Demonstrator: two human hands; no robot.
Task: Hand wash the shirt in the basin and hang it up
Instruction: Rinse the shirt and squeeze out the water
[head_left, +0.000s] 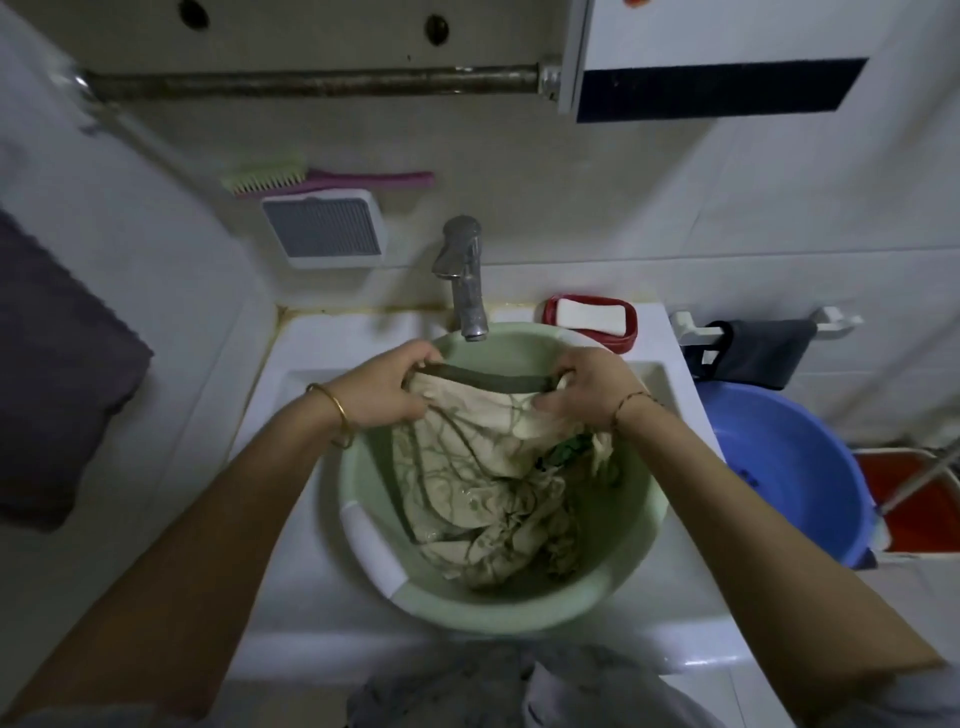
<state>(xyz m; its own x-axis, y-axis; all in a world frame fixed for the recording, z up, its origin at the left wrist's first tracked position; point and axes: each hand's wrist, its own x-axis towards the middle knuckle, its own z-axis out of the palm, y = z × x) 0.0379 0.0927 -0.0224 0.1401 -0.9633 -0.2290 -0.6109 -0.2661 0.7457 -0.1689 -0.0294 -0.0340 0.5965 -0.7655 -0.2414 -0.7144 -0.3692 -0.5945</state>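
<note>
Sink (291, 467), white, fills centre of frame; a pale green basin (467, 605) sits inside it, directly under the tap (464, 280) at upper centre. No water seen running from the spout.

Blue tub (810, 467) at right edge of frame, beside the sink; dark specks on its floor, otherwise I cannot tell what is in it. A red container (930, 499) sits just beyond it, contents not readable.

Shirt (483, 499), cream with a green line pattern, lies bunched in the basin, lower half heaped on the basin floor, looks wet. Its upper edge, a dark band, is lifted and stretched level across the far side of the basin. Water level in basin: cannot tell.

Left hand (384, 389) grips the left end of that band, fingers curled round the cloth. Right hand (587, 387) pinches the right end, thumb beneath, fingers over. Both holds tight on fabric; the span between them is taut.

Step in hand, judged: washing stage, working the banded edge, nothing hung yet. Next move likely calls for bringing the two hands together to rub the stretch against itself, perhaps with soap.

Soap (589, 315), white bar in a red dish (628, 332), upper right of basin, on the sink ledge. Brush (270, 179) rests on the wall at upper left.
</note>
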